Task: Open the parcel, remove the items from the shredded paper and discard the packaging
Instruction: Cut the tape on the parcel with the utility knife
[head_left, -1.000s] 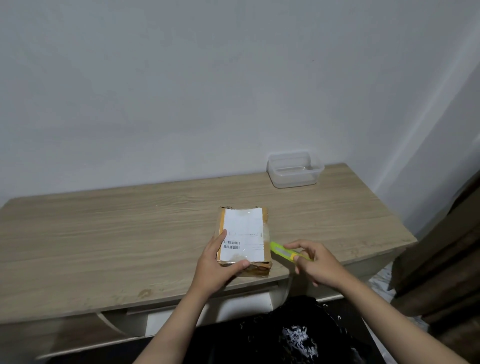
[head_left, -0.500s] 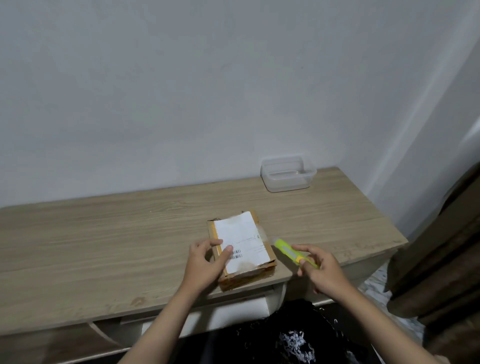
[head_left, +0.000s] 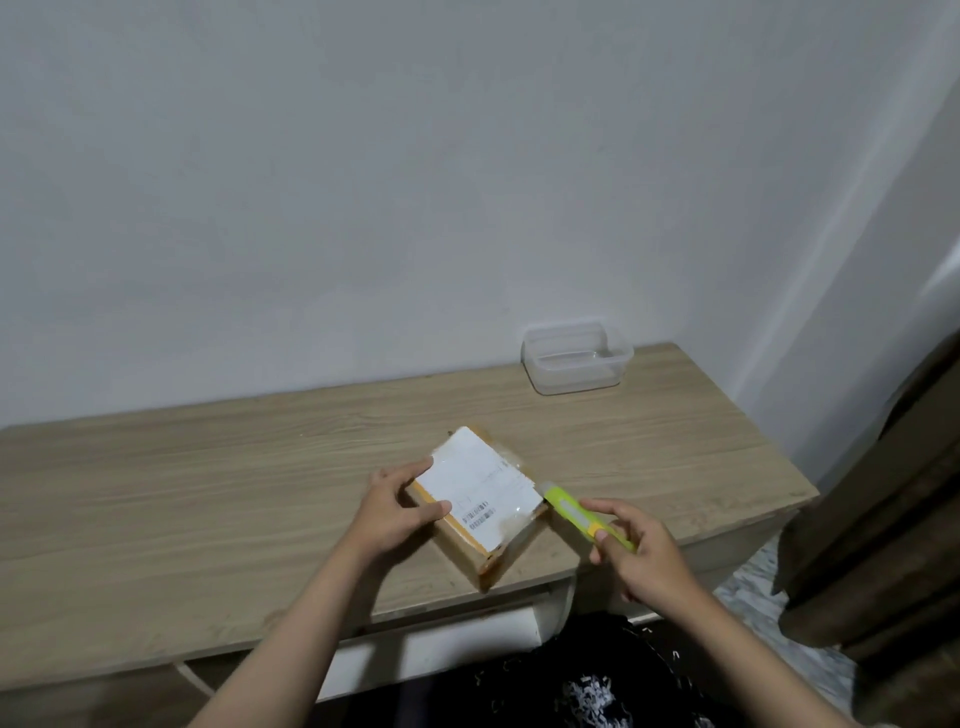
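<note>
The parcel (head_left: 480, 501) was tan with a white barcoded label (head_left: 478, 483). The cutter (head_left: 584, 514) was yellow-green, the counter (head_left: 208, 493) pale woodgrain.

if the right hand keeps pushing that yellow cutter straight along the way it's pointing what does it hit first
Most likely the parcel. The right hand holds the yellow cutter with its tip aimed up-left, right at the parcel's taped right edge, which the left hand steadies. Whether the tip already touches is unclear.

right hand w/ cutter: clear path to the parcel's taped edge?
Probably yes. The right hand holds the cutter with its tip beside the parcel; nothing lies between. The left hand grips the opposite side.
</note>
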